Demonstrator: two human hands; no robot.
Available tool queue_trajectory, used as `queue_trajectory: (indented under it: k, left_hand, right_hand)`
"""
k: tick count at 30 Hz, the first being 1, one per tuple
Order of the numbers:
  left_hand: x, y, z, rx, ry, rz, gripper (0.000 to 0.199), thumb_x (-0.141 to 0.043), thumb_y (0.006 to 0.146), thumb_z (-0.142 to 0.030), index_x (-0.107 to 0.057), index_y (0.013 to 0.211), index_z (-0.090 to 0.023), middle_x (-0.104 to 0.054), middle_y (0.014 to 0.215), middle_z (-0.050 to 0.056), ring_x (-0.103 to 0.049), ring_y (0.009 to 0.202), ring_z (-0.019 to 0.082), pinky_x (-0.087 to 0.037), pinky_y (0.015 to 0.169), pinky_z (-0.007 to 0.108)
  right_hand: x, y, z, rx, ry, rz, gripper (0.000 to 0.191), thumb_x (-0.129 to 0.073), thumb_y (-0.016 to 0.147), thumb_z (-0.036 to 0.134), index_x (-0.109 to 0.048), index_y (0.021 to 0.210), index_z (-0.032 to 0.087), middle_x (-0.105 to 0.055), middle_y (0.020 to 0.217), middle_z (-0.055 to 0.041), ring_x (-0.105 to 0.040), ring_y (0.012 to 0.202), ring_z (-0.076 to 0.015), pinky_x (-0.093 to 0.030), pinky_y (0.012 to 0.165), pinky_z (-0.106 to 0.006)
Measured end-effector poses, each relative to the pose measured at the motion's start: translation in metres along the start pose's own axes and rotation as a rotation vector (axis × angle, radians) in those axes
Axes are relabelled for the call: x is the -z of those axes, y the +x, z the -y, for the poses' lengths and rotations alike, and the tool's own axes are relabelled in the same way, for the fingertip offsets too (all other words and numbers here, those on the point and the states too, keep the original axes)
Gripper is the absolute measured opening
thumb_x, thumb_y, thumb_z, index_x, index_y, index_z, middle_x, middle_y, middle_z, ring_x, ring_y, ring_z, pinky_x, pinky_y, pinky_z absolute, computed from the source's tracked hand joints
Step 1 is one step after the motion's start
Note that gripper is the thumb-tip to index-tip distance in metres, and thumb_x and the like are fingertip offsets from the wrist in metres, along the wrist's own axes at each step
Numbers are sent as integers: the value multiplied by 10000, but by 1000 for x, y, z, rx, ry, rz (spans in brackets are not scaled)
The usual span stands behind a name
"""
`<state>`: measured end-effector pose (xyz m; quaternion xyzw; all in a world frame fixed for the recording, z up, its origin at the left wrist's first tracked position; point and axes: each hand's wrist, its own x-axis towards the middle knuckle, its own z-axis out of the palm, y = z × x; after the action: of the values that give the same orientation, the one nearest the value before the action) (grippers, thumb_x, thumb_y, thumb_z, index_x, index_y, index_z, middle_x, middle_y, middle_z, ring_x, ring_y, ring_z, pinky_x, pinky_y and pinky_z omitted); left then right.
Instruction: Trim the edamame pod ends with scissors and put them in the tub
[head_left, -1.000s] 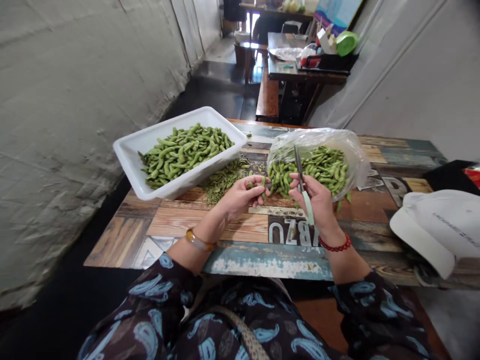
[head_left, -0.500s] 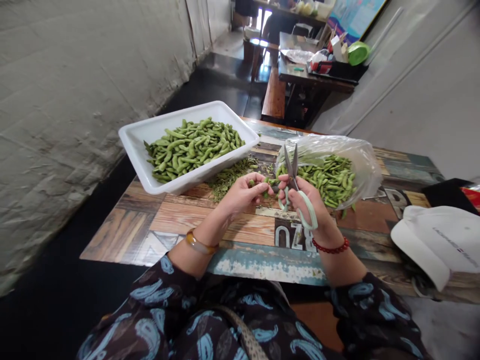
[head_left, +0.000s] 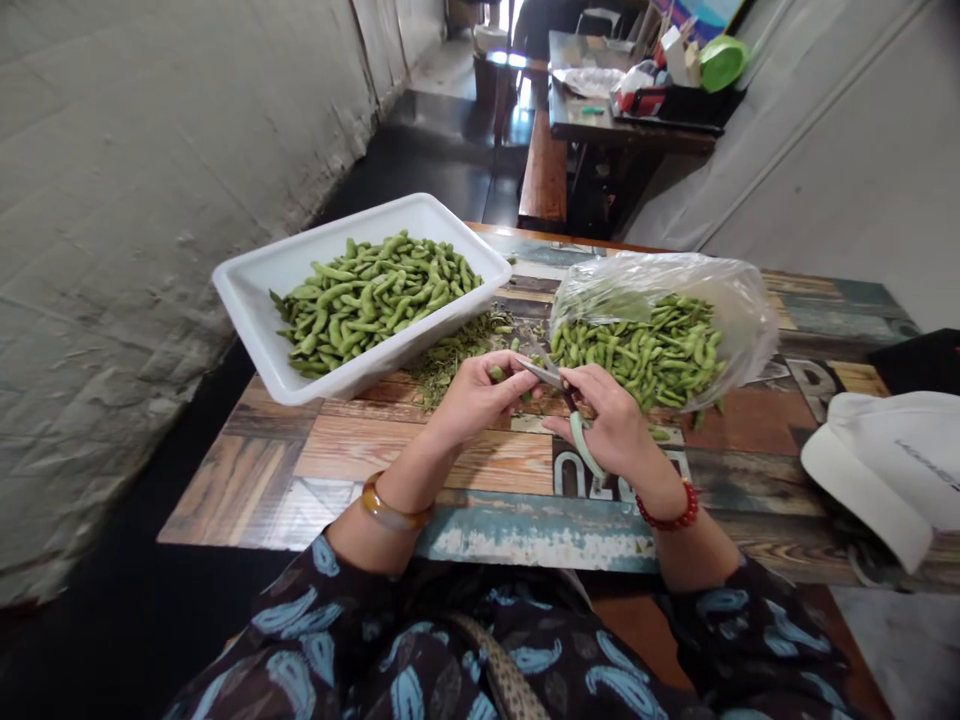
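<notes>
Far table noted, dark-topped. A wooden bench is set just before its left side. Left of the table, a dark floor is seen, bright light reflected in it; a bin is placed there. Farther left, rough grey wall. Right of the table, pale wall.

a white cap is laid on the surface; farther off, a wooden bench is placed beside a dark table.

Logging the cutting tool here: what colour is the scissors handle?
The scissors handle is pale mint green, seen best in the head view.
</notes>
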<state>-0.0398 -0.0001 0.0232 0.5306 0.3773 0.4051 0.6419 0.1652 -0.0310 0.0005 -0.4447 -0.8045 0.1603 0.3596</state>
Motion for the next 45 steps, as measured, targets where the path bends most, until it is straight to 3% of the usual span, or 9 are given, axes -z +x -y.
queue_trajectory:
  k: [6,13,23,30,32,35,39,42,45]
  left_hand:
    - [1,1,4,-44,19,25,292,-702,820,-406,-702,899,-125,-675,727,28,-487,514,59,-363,458,171]
    - [-1,-1,5,-23,96,69,304,-683,832,-424,-727,906,-132,-677,731,30,-457,475,55,-347,432,183]
    - [-2,0,5,-37,231,53,310,-648,856,-417,-736,865,-120,-671,740,41,-482,491,71,-379,457,196]
    - [0,1,5,-24,269,45,353,-637,872,-438,-684,727,-120,-643,674,27,-458,491,66,-341,472,194]
    - [-1,2,6,-18,192,45,337,-643,875,-426,-669,731,-122,-650,690,28,-482,534,66,-358,504,180]
    - [-3,3,9,64,-116,51,286,-639,884,-408,-630,803,-134,-692,775,48,-583,649,91,-451,610,181]
    - [-4,3,11,238,-458,56,175,-647,871,-297,-597,946,-148,-730,858,87,-697,790,170,-563,758,301]
    - [-3,4,10,252,-555,30,166,-628,858,-180,-597,1016,-139,-741,940,107,-720,853,184,-574,854,351]
    - [-2,5,11,225,-587,-16,98,-642,844,-147,-595,929,-134,-742,996,120,-722,923,187,-557,919,357]
  right_hand:
    - [-1,0,-5,82,-46,-1,503,-726,838,316,-545,1294,202,-639,1120,-130,-625,1014,-278,-562,868,-443]
    - [2,1,-3,79,-11,26,522,-727,829,285,-538,1311,214,-627,1139,-128,-615,1040,-285,-539,901,-445]
    - [2,0,-3,59,-11,58,485,-707,861,329,-553,1302,197,-625,1041,-108,-622,905,-247,-542,787,-381]
    - [4,1,-3,31,-52,87,404,-652,907,365,-576,1267,198,-636,954,-86,-628,837,-227,-534,733,-346]
    - [4,0,-4,12,-63,77,388,-655,904,377,-590,1249,213,-649,963,-87,-643,866,-236,-540,760,-354]
    - [4,-1,-8,-15,-75,23,382,-669,893,385,-603,1230,218,-665,986,-91,-655,882,-241,-548,777,-359]
    - [3,-1,-13,-34,-79,-57,394,-674,888,394,-610,1230,209,-680,998,-99,-659,869,-237,-556,782,-365]
    - [1,-1,-14,-50,-80,-63,402,-678,882,409,-617,1232,219,-687,1001,-97,-665,869,-239,-562,791,-375]
    - [0,-1,-12,-53,-78,-73,405,-682,875,425,-630,1219,217,-694,1009,-103,-675,894,-250,-567,806,-384]
